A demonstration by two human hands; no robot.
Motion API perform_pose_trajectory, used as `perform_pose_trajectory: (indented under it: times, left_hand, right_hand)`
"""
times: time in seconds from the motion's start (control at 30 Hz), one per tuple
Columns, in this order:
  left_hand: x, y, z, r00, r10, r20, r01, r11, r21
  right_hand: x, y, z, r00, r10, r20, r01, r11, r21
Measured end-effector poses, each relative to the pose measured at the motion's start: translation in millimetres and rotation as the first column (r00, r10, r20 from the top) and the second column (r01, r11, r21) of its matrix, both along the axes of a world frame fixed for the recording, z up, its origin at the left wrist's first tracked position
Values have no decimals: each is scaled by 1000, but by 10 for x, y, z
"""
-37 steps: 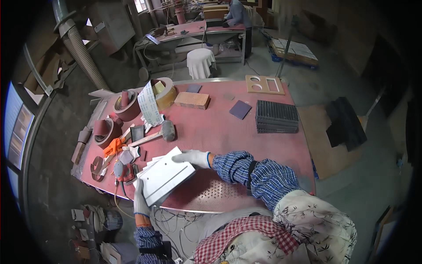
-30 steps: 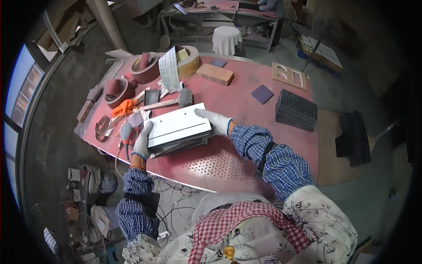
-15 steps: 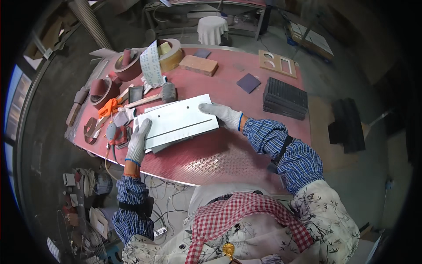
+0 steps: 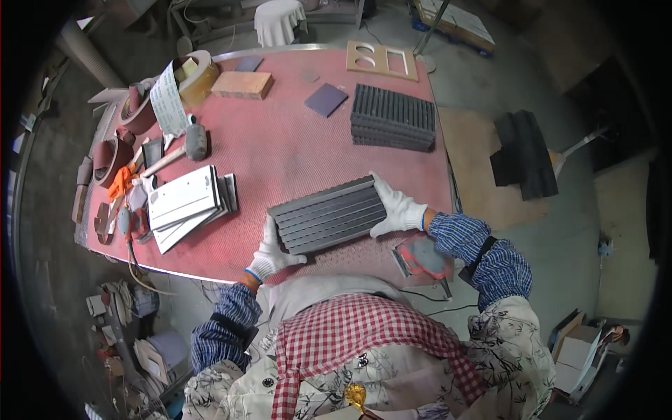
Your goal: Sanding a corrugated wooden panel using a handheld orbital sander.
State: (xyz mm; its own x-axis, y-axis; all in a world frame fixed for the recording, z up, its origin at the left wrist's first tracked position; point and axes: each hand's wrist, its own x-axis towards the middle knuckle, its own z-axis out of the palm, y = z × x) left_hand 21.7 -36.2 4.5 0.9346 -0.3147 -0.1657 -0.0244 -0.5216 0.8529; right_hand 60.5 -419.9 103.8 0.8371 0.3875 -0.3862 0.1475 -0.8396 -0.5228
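Observation:
Both my gloved hands hold a dark grey grooved panel (image 4: 329,215) by its short ends, slightly slanted at the near part of the red table. My left hand (image 4: 271,253) closes on its left end, thumb toward the near edge. At the right end, my right hand (image 4: 397,208) has its fingers on the far corner and its thumb on the near one. To the left lie stacked white plates (image 4: 183,199) with small holes and a slot line. A red-and-grey power sander (image 4: 423,256) rests just below my right hand.
A stack of dark ribbed panels (image 4: 392,117) stands at the far right of the red table (image 4: 280,143). Beyond the white plates are a mallet (image 4: 196,142), sanding-belt rolls (image 4: 196,77) and a brick-like block (image 4: 242,85). A wooden board with cutouts (image 4: 381,61) lies at the back.
My hands have let go of the white plate, which lies on its stack at the left. They now hold the grooved panel. The view has swung right, bringing the near-right sander into sight.

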Motion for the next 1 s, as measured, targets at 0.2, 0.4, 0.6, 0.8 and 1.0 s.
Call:
perform_pose_trajectory:
  times: [0.2,0.4,0.6,0.8,1.0]
  left_hand:
    - [-147,18,-138,974,-67,216,11,968,252]
    - [-302,-16,-40,995,45,88,-43,999,-28]
    - [-248,-539,506,840,183,-511,-442,777,-448]
    - [-132,-789,551,522,122,-844,-749,540,-385]
    - [-81,-1155,422,667,55,-743,-530,736,-422]
  right_hand:
    - [24,-182,-154,968,224,110,-226,974,5]
    - [47,-298,-240,959,280,40,-283,952,117]
    - [-31,-236,-313,980,143,-138,-140,990,29]
    - [-105,-495,-582,975,190,113,-203,972,118]
    - [-202,-919,-496,996,57,-67,-56,998,23]
